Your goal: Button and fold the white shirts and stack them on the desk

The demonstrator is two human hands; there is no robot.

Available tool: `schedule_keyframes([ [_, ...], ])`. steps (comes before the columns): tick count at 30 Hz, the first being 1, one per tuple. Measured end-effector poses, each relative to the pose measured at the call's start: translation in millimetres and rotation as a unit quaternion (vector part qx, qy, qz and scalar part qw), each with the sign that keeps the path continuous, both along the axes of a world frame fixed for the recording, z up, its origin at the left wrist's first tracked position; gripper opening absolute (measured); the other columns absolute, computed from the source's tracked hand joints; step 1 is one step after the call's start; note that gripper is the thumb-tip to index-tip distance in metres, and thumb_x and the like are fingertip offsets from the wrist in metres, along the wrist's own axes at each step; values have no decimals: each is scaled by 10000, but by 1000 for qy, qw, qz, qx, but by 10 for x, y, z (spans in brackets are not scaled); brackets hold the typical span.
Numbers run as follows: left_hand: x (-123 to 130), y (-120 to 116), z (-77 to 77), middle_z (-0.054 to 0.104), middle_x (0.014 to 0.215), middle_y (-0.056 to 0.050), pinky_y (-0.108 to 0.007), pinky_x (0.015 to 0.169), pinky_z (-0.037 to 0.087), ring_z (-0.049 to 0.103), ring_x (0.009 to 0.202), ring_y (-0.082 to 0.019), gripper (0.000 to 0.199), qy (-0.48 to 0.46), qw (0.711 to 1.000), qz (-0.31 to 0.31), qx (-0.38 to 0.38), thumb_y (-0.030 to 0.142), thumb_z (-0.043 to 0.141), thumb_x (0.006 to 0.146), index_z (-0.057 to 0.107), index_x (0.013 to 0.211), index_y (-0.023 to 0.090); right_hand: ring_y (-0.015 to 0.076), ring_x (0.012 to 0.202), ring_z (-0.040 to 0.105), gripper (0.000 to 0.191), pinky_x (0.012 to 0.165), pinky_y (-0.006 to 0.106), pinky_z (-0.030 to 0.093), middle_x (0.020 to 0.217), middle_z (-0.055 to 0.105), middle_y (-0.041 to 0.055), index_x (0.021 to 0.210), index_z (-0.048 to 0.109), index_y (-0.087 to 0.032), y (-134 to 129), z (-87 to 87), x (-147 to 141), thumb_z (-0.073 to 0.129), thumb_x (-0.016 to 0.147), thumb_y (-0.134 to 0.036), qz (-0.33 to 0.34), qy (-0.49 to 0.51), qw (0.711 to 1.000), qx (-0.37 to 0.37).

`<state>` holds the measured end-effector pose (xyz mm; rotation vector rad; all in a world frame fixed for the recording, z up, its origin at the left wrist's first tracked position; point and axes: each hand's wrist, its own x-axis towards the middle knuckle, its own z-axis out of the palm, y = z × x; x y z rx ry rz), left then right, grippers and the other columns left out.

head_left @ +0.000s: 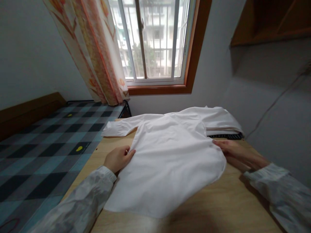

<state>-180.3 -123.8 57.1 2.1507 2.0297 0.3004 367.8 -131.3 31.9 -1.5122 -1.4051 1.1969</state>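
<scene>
A white long-sleeved shirt point(167, 155) lies spread over the wooden table point(201, 207), its hem toward me and one sleeve stretched out to the left. My left hand point(119, 158) is closed on the shirt's left side edge, thumb on top of the cloth. At the opposite edge, my right hand point(239, 152) grips the fabric, its fingertips partly covered by the cloth. The shirt's right sleeve runs over a folded stack point(223, 131) at the back right of the table.
A bed with a checked cover point(53, 149) stands to the left of the table. Behind are a window point(155, 45) and a flowered curtain point(94, 48). A wooden shelf point(272, 29) juts from the wall at upper right, and a cable point(274, 105) hangs below it.
</scene>
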Motion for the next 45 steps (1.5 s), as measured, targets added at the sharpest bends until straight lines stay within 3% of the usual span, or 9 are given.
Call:
schedule_keyframes([
  [5,-6,27,6,661,729,-48,-324,636,230,589,701,-235,446,14,1000,15,16,612,526,985,579,740,243,411,1094,761,484,1006,506,615,1061,837,136,899,829,-216,-173,125,25,1001,615,-569,140,-39,986,-76],
  [12,77,-8,-10,694,778,-50,-318,632,249,625,726,-237,494,34,998,17,45,647,427,1044,560,786,247,258,898,734,494,774,349,636,1049,793,104,1027,741,-225,-44,48,51,882,775,-627,-53,86,995,8],
  [15,101,-24,-17,705,786,-52,-319,631,251,641,735,-245,495,48,998,12,45,647,415,1051,564,798,249,194,733,677,441,626,289,587,952,774,76,1011,736,-213,-6,68,118,875,804,-576,-70,75,995,-3],
  [19,48,0,-59,698,778,-55,-323,623,242,645,737,-250,490,60,997,16,42,645,415,1047,572,805,249,211,667,687,474,638,342,616,859,773,68,1048,774,-208,-68,45,202,932,732,-524,48,56,994,-75],
  [23,-29,30,-97,684,763,-45,-323,620,241,623,716,-238,489,55,998,6,30,660,446,1023,589,798,250,342,1028,766,523,977,459,623,1062,816,123,1079,807,-199,-198,15,201,957,677,-497,135,6,988,-70],
  [27,-97,16,-103,664,741,-34,-327,629,269,599,699,-229,495,41,999,-27,22,666,473,998,576,754,248,362,1110,738,521,1008,460,596,1171,806,120,1141,806,-215,-289,19,205,933,707,-473,183,-74,979,-43],
  [36,-138,245,-78,643,730,-24,-324,644,321,575,694,-218,498,-38,997,-61,5,709,596,907,572,737,242,219,726,627,605,663,318,503,821,730,81,836,746,-195,142,-150,233,714,804,-798,34,-128,991,6],
  [41,14,463,-114,678,783,-52,-327,675,357,606,755,-230,416,-51,998,-21,19,582,538,971,591,752,232,231,722,632,502,638,305,440,774,720,69,802,725,-194,381,-333,39,747,749,-693,-39,-207,974,80],
  [45,34,274,-117,722,834,-70,-332,664,330,643,786,-246,364,4,1000,1,-14,518,518,995,624,793,234,200,670,585,439,606,284,375,720,682,29,797,701,-201,333,-422,74,674,801,-639,3,-260,961,90],
])
